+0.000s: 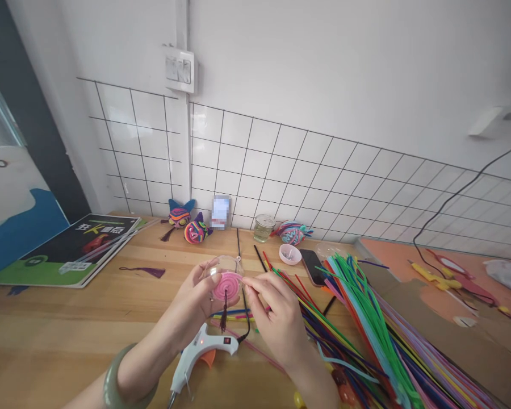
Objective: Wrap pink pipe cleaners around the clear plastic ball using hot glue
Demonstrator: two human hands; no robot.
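My left hand [198, 292] grips a clear plastic ball [222, 263], its fingers around the side and its thumb on the front. A flat coil of pink pipe cleaner [232, 284] covers part of the ball's face, and a dark tassel [223, 319] hangs from the coil's middle. At the coil's right edge, my right hand [279, 309] pinches the pink pipe cleaner between thumb and forefinger. Below the ball, a white glue gun [202, 342] lies on the wooden table with its red switch showing. A pink strand [262, 353] runs beneath my right hand; where it ends is hidden.
Bundles of colored pipe cleaners [372, 335] spread across the right. Behind stand striped fish-like ornaments [196, 230], a glass jar [263, 228], a pink bowl [290, 254] and a phone [312, 267]. A book [68, 250] lies left; a yellow-handled tool [434, 277] lies right. The glue gun's cord [247, 318] runs backward.
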